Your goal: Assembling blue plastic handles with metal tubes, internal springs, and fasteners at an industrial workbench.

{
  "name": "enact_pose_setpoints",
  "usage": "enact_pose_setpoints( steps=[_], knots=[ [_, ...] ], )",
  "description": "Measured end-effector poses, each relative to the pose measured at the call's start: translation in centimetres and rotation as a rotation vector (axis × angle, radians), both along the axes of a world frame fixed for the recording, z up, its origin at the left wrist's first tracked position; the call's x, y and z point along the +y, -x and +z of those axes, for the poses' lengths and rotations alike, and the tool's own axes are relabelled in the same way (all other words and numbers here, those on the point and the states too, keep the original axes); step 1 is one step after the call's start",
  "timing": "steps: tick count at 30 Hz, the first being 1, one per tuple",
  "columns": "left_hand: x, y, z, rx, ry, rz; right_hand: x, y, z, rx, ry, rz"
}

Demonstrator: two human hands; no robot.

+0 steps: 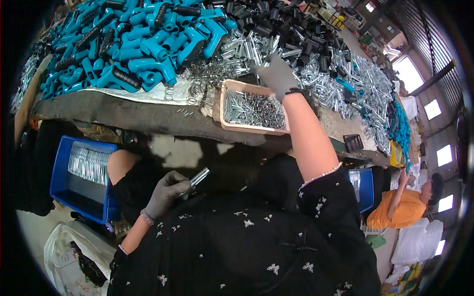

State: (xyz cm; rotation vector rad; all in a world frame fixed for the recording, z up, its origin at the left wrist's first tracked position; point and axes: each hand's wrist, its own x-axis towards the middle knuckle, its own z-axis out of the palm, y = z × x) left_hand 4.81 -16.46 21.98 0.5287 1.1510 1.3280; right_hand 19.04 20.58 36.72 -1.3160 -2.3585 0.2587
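Observation:
My left hand (170, 191), in a grey glove, is closed around a short shiny metal tube (200, 176) in front of my body. My right hand (278, 77), gloved the same way, reaches to the far side of the bench, at the edge of a heap of silvery metal tubes (245, 50). Its fingertips blur into the tubes, so whether they grip one is hidden. Just below that forearm and hand sits a pale pink tray (224, 111) of metal pins and small dark metal parts.
Teal plastic handle housings (158, 47) are heaped at the back left, loose springs (197, 81) beside them. Black sleeves (266, 19) and more metal tubes (340, 81) lie right. A blue bin (81, 197) of metal tubes stands left. A person in orange (400, 209) sits at right.

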Motion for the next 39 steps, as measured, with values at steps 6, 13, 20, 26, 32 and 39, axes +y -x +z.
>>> enact_pose_setpoints(
  steps=[6, 13, 20, 26, 32, 39],
  knots=[
    [-0.4, 0.1, 0.2, 0.023, 0.023, 0.036, 1.6, 1.6, -1.7, -0.14, 0.049, -0.141],
    [-1.4, 1.3, -1.1, -0.017, 0.041, 0.056, 4.1, -3.0, -1.1, 0.573, 0.146, 0.075],
    [-0.3, 0.8, -0.9, -0.008, 0.021, 0.036, 4.6, -5.5, -2.0, 0.758, 0.408, 0.166],
    [-0.3, 0.6, -1.2, 0.09, 0.034, -0.016, 4.8, -6.4, -2.0, 0.561, 0.48, 0.196],
    [-0.5, 0.6, -1.3, 0.048, 0.04, 0.018, 3.1, -6.2, -1.7, 0.576, 0.5, 0.303],
    [-0.6, 0.6, -1.7, 0.075, 0.048, 0.01, 1.6, -6.9, -3.1, 0.51, 0.377, 0.246]
  ],
)
